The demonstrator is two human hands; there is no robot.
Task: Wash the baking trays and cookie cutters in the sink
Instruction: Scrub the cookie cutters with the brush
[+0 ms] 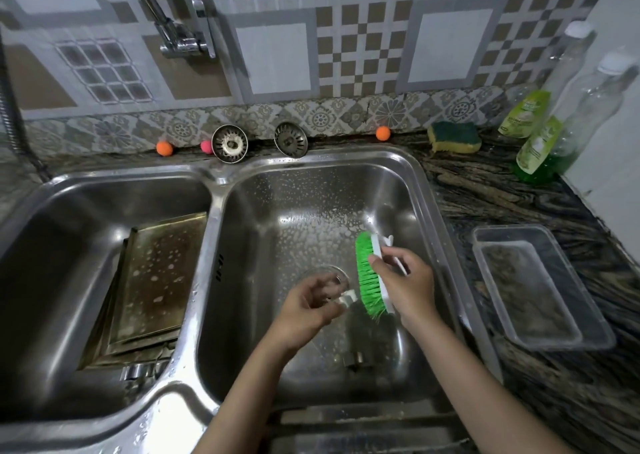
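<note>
Left hand (309, 310) pinches cookie cutter (346, 297); right hand (405, 285) grips brush (371, 273) bristles-left.

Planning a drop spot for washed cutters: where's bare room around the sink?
Free: counter between sponge and clear tub; the tub itself. Crowded: left basin with trays; right basin centre, where left hand holds a cutter and right hand the brush; bottles in the corner.
</note>
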